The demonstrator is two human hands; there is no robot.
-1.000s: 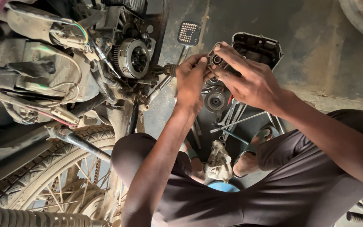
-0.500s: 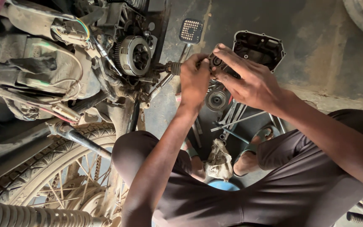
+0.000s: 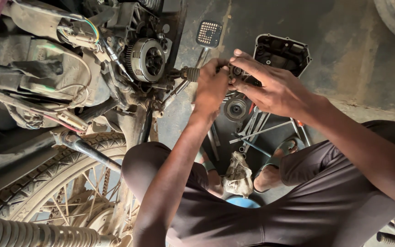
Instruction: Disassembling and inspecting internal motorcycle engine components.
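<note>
I hold a small dark round part (image 3: 237,72) up between both hands, just off the open side of the engine, so I can work on it at eye level and stay close to where it belongs. My left hand (image 3: 212,87) has a closed grip around the part's near side, steadying it. My right hand (image 3: 270,89) comes over from the other side, fingers (image 3: 245,61) curled across the top and pinching the part; that grip is narrow and closed on it too. How far the fingers wrap underneath I cannot tell, since the hands hide it.

The clutch (image 3: 148,59) sits bare on the engine, its cover (image 3: 282,52) lying face up on the floor (image 3: 353,59) just past my hands, out of the way yet within reach. Below my hands another round part (image 3: 236,109) rests on the floor among wrenches (image 3: 261,130), laid together so each is easy to pick up. A dirty rag (image 3: 238,174) lies between my feet, near a blue tub (image 3: 243,202). The kick lever (image 3: 209,34) sticks out beside the clutch, and the rear wheel (image 3: 46,183) fills the lower left, close by my knee, since I squat tight against the bike.
</note>
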